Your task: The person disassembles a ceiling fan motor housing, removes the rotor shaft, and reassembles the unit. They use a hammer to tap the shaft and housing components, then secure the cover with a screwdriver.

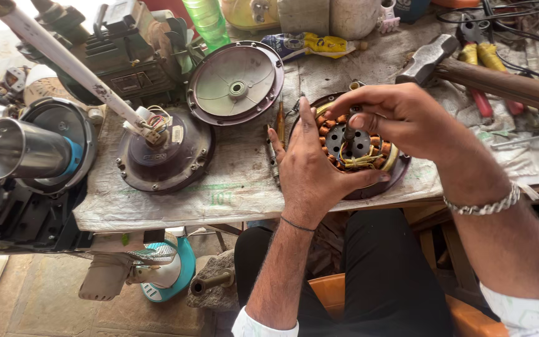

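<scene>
Cluttered table [232, 193] before us: our left hand [310, 171] cups the copper-wound stator [357, 146] at nine o'clock; our right hand [400, 115] pinches its centre shaft [349, 133].

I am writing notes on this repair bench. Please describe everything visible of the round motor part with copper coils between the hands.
The coil ring is a round stator: copper-coloured windings around a grey perforated metal core, with yellowish wires bundled at its front. It lies flat in a dark maroon round housing on the cloth-covered bench. The left hand cups its left edge; the right hand reaches over, fingertips at the central shaft.
</scene>
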